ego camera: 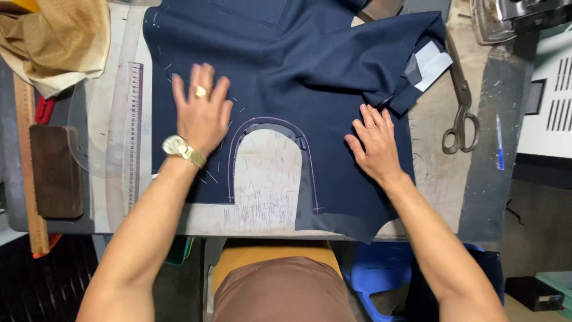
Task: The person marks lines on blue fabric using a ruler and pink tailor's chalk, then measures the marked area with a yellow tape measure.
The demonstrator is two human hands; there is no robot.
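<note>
two hands, left hand (202, 110) and right hand (374, 142), flat on one navy cloth (298, 65)

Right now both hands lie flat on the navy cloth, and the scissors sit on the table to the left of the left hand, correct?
Not quite. The scissors lie on the table to the right of the right hand, beside the cloth's edge, as the head view shows. The rest holds: the left hand and the right hand both lie flat on the navy cloth.
</note>
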